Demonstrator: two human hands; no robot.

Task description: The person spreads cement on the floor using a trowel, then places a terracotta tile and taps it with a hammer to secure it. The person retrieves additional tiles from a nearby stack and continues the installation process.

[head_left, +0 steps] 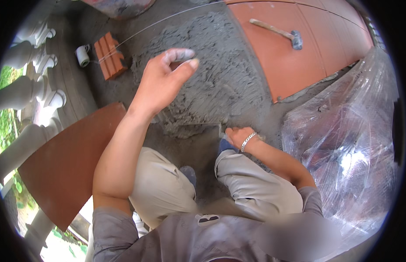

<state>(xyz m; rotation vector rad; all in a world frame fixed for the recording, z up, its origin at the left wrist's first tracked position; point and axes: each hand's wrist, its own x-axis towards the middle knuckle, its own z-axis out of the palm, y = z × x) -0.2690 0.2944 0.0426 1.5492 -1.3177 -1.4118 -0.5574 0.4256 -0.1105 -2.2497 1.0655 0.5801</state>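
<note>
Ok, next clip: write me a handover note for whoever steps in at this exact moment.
Left hand: raised over the grey mortar bed, empty, fingers smeared with mortar.
Right hand: low at the bed's near edge; whether it grips anything is unclear.
Around: mallet on the laid red tiles; brick with string line and spool; loose tile at left.
Done: mortar spread, rough. Left: bed still uncovered.

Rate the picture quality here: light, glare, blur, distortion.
Head view: even daylight, soft shadows; white glare on the plastic wrap; fisheye bends the string and tile edges near the dark rim; a smeared patch blurs the lower right; the left hand is sharp.
</note>
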